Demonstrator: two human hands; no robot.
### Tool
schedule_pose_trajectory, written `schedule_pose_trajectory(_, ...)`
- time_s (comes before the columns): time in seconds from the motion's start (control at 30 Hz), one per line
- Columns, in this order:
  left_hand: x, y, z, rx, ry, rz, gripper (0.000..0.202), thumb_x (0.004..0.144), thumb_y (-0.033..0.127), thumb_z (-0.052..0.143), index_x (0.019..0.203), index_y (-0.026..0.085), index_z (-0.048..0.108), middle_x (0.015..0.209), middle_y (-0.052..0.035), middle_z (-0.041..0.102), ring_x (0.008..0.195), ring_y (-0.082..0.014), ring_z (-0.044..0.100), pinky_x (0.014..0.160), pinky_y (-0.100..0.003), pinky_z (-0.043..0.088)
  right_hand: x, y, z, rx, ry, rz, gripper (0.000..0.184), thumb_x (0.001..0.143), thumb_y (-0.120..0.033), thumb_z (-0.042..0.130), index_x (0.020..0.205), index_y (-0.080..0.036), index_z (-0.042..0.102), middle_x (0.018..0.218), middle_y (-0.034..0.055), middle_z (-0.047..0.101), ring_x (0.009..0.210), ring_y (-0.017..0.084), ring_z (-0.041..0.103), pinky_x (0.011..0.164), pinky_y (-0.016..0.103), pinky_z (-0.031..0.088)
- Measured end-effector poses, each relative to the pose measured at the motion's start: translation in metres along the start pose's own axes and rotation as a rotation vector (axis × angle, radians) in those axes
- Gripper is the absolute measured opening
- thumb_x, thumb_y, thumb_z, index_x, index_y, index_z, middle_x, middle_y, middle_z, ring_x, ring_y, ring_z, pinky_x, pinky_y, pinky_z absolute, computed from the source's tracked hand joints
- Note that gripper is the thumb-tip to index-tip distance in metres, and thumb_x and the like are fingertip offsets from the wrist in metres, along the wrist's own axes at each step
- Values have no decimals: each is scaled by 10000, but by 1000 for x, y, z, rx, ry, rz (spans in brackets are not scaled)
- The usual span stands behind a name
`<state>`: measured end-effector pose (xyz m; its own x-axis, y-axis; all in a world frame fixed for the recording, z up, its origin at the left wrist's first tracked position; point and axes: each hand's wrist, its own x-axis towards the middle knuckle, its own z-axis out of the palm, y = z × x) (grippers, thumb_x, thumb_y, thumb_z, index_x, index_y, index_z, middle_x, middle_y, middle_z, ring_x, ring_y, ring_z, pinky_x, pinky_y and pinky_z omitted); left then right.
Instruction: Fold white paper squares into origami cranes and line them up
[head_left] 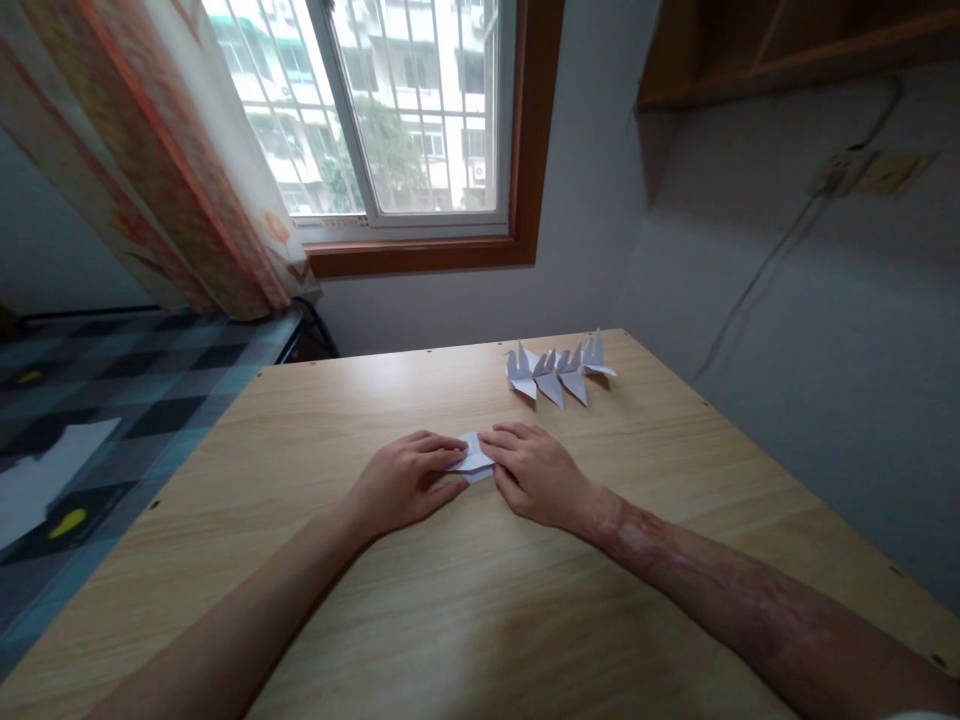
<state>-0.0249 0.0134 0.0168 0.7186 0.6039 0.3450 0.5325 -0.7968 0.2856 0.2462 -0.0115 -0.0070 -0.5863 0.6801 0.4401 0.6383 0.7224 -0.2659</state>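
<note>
A small piece of folded white paper (474,456) lies on the wooden table between my two hands, partly covered by the fingers. My left hand (409,475) grips its left side, with fingers on top and the thumb at the near edge. On the right side, my right hand (536,470) presses its fingers over the paper, its thumb also close to the near edge. Behind my right hand, several folded white paper cranes (550,375) stand in a row with their wings spread.
The pale wooden table (360,620) has its far edge near the wall below a barred window (427,110). To the left are a checkered bed cover (187,370) with white paper sheets (60,475) and a curtain (172,150). A cable (757,275) hangs from a wall socket (892,173) at right.
</note>
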Motion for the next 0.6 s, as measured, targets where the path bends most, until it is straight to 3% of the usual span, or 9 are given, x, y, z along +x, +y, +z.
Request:
schedule_pose_trajectory(0.13, 0, -5, 1, -4, -13, 24, 269, 1102, 318, 613, 1242, 329, 843, 1340, -58, 825, 1169, -257, 785, 1051, -425, 632, 0, -1, -2, 22, -19, -10, 459, 1011, -197, 650, 1467, -157, 679, 1527, 154, 708, 1400, 342, 638, 1219, 540, 499)
schedule_pose_trajectory(0.3, -1, -4, 2, 24, 16, 46, 267, 1120, 288, 573, 1187, 271, 831, 1277, -78, 846, 1126, -257, 801, 1024, -423, 632, -1, 0, -2, 84, 0, -16, 534, 987, -352, 753, 1482, -182, 645, 1516, 163, 704, 1389, 347, 643, 1207, 540, 505)
schedule_pose_trajectory(0.47, -3, -4, 3, 52, 66, -1, 283, 1137, 311, 529, 1176, 221, 794, 1160, -100, 865, 1030, -260, 815, 970, -418, 630, 0, 1, -3, 108, 6, -4, 432, 994, -262, 735, 1412, -185, 660, 1398, 152, 757, 1294, 323, 686, 1146, 500, 533)
schedule_pose_trajectory(0.6, -5, -7, 4, 35, 76, -36, 281, 1139, 328, 521, 1155, 228, 783, 1120, -97, 866, 961, -247, 814, 912, -387, 624, 0, -1, -6, 110, 1, -15, 557, 951, -423, 825, 1428, -199, 645, 1336, 155, 773, 1252, 348, 701, 1117, 508, 534)
